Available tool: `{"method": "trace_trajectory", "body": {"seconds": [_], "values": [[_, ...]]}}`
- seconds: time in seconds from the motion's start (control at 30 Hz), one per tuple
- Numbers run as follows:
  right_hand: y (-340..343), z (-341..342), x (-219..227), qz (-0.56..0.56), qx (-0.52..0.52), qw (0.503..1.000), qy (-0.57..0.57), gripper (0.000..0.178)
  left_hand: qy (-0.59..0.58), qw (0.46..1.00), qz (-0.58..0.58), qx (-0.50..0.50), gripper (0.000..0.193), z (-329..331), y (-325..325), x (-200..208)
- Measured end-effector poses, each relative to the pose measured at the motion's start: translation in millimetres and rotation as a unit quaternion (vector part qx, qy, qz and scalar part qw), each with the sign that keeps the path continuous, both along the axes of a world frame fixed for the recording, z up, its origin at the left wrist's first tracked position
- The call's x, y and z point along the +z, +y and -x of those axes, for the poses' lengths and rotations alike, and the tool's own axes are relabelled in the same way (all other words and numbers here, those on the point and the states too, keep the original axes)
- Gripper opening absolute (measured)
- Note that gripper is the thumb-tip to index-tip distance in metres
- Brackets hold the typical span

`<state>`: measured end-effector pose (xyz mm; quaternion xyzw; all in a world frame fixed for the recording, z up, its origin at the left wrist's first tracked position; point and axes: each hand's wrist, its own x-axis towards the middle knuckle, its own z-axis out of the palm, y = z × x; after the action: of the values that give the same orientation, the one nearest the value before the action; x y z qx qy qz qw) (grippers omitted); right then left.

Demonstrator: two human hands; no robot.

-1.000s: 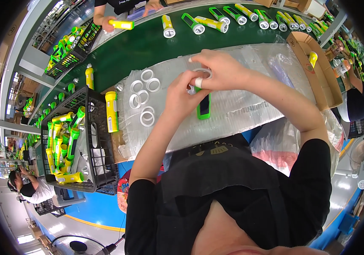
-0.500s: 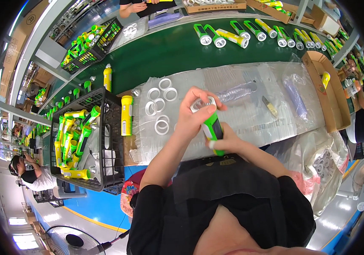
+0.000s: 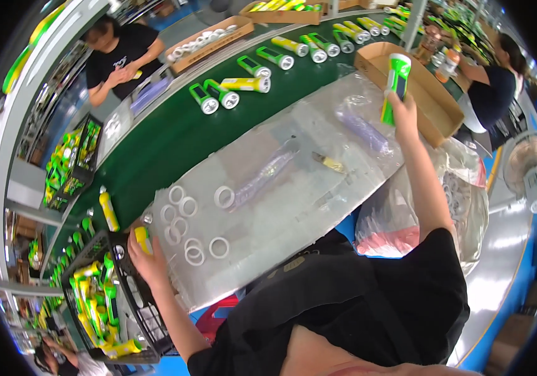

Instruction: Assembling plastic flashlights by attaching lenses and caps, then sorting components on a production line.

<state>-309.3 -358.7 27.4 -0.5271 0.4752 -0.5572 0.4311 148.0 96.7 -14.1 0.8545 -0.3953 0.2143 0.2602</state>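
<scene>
My right hand is closed round the lower part of a green-and-white flashlight, holding it up by the open carton on the right. Its white head points away from me. Over at the left, my left hand is wrapped round a yellow flashlight at the edge of the work mat; my fingers partly hide it. Several white rings lie on the mat near that hand. Farther along rest a row of clear discs and a small yellow-handled cutter.
A black crate of flashlights stands at the left. More flashlights line the green conveyor belt beyond the mat. A clear plastic-wrapped bundle lies near the carton. A plastic sack hangs at the right. Co-workers sit across and to the right.
My hands have parted from the green flashlight they held together. My right hand has carried it far right; my left has moved left and taken hold of the yellow flashlight. The view has turned.
</scene>
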Motion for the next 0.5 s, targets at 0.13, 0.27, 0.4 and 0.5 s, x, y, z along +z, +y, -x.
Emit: {"method": "trace_trajectory", "body": {"seconds": [0.13,0.27,0.4,0.5], "values": [[-136.3,113.6,-10.2,-0.057,-0.203,0.938,0.277,0.055,0.056,0.993,-0.092,0.051,0.063,-8.0,34.1,-24.9],[-190.6,155.3,-40.9,-0.175,-0.158,0.935,0.267,0.055,0.075,0.991,-0.105,0.043,0.059,-10.9,28.1,-30.9],[-153.5,107.8,-43.4,0.139,-0.219,0.878,0.401,0.045,0.045,0.999,0.018,-0.014,0.056,-5.8,21.9,-30.8],[-91.4,25.0,-17.2,0.211,-0.031,0.955,0.208,0.032,0.264,0.946,0.176,-0.070,0.057,29.4,-9.0,1.0]]}}
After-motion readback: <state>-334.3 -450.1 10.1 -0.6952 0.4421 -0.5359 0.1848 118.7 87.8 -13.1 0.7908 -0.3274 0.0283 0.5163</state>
